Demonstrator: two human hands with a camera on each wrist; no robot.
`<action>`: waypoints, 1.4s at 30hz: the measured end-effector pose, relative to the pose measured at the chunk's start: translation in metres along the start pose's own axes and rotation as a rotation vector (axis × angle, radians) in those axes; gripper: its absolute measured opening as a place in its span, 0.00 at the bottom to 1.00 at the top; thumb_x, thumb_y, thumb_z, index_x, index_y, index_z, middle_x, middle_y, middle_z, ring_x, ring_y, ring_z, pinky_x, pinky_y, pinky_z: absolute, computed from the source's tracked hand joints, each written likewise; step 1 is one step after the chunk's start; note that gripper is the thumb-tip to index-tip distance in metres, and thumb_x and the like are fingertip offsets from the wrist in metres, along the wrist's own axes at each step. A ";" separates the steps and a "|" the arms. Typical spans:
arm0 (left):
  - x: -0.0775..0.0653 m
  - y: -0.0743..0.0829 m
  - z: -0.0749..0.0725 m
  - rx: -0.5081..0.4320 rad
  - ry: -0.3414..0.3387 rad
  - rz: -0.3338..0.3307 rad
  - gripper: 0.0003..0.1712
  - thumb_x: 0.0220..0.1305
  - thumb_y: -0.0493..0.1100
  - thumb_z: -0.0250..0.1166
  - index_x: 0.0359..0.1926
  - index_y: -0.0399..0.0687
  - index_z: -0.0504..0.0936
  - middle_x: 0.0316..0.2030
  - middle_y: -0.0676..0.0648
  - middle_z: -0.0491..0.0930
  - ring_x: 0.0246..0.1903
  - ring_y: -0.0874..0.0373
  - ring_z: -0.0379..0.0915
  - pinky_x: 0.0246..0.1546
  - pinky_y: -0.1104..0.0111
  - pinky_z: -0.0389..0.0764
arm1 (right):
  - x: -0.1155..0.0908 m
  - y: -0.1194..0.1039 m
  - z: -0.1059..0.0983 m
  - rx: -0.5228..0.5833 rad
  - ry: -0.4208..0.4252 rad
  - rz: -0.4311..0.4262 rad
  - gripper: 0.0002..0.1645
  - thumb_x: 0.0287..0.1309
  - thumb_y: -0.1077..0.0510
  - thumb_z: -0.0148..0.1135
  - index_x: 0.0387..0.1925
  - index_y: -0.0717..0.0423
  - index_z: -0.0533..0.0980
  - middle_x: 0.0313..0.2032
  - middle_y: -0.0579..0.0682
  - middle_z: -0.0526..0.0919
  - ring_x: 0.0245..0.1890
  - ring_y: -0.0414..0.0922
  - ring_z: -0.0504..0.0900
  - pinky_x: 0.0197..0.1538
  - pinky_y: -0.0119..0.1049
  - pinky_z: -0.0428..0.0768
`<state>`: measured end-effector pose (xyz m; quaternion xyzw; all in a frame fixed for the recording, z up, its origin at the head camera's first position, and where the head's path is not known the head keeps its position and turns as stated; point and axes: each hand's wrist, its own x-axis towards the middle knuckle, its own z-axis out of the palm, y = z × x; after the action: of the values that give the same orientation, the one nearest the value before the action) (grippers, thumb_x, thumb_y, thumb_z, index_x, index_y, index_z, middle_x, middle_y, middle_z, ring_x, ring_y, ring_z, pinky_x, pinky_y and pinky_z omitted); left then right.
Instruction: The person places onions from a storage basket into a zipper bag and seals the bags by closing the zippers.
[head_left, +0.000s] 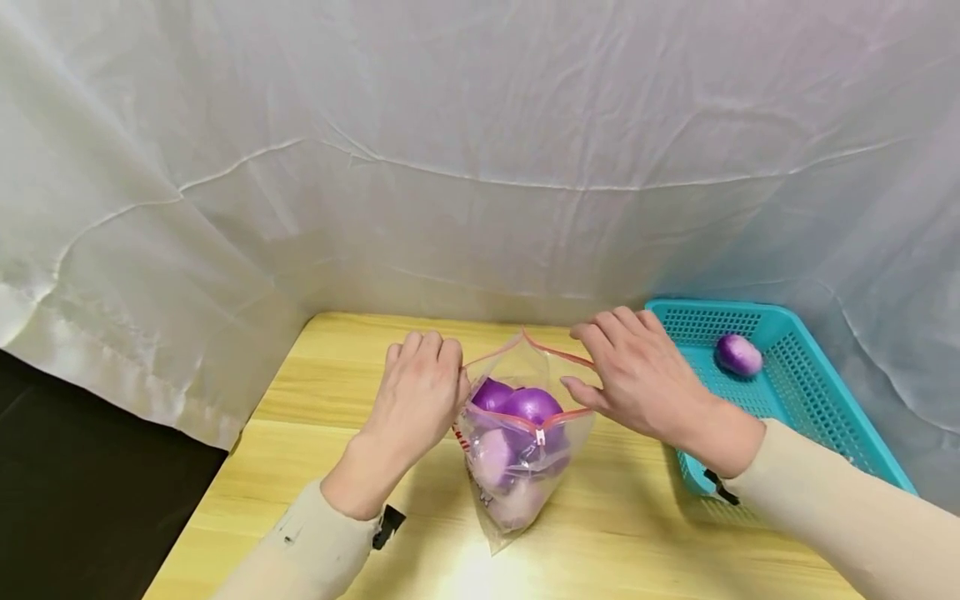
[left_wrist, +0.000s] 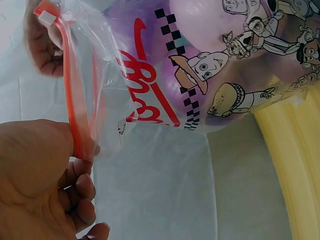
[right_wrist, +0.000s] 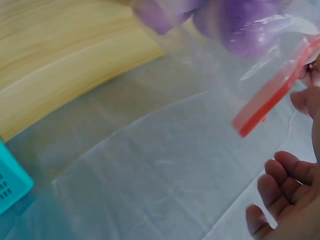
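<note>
A clear zipper bag (head_left: 558, 483) with an orange-red zip strip and cartoon print stands on the table, its mouth spread open. Inside it sit several round purple-and-white vegetables (head_left: 532, 406) that look like onions. My left hand (head_left: 420, 387) pinches the left end of the bag's mouth between thumb and curled fingers; in the left wrist view, the zip strip (left_wrist: 73, 110) runs up from that grip to a white slider. Over the right end of the mouth, my right hand (head_left: 637, 371) hovers with loosely bent fingers. In the right wrist view, the strip's end (right_wrist: 245, 122) hangs apart from these fingers.
A turquoise plastic basket (head_left: 832, 375) stands at the right of the wooden table (head_left: 322, 375), beneath my right forearm. One purple-and-white vegetable (head_left: 738, 356) lies in it. Pale cloth (head_left: 465, 167) hangs behind the table's far edge.
</note>
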<state>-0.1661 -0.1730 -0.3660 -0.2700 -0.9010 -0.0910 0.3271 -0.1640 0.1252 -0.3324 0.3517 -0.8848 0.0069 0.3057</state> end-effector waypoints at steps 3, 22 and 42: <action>-0.002 -0.001 -0.001 -0.018 -0.004 -0.012 0.10 0.66 0.38 0.62 0.28 0.46 0.72 0.25 0.50 0.64 0.28 0.51 0.60 0.30 0.61 0.62 | -0.006 0.007 0.004 -0.013 0.070 -0.008 0.29 0.63 0.42 0.60 0.50 0.64 0.76 0.44 0.59 0.82 0.42 0.59 0.77 0.41 0.50 0.69; -0.015 -0.007 -0.005 -0.076 -0.033 -0.110 0.10 0.63 0.37 0.63 0.27 0.46 0.72 0.24 0.49 0.66 0.27 0.50 0.60 0.30 0.61 0.62 | -0.076 0.099 0.038 -0.261 0.196 0.004 0.34 0.80 0.43 0.41 0.56 0.72 0.75 0.48 0.68 0.81 0.45 0.68 0.80 0.42 0.62 0.77; -0.016 -0.008 -0.004 -0.089 -0.056 -0.147 0.08 0.64 0.38 0.63 0.28 0.46 0.74 0.25 0.50 0.68 0.28 0.50 0.62 0.31 0.61 0.63 | -0.166 0.202 0.051 -0.336 -0.259 0.165 0.30 0.76 0.44 0.46 0.59 0.69 0.67 0.53 0.69 0.73 0.55 0.68 0.72 0.52 0.66 0.71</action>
<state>-0.1582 -0.1878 -0.3729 -0.2195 -0.9223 -0.1471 0.2821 -0.2237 0.3677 -0.4231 0.2202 -0.9311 -0.1609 0.2422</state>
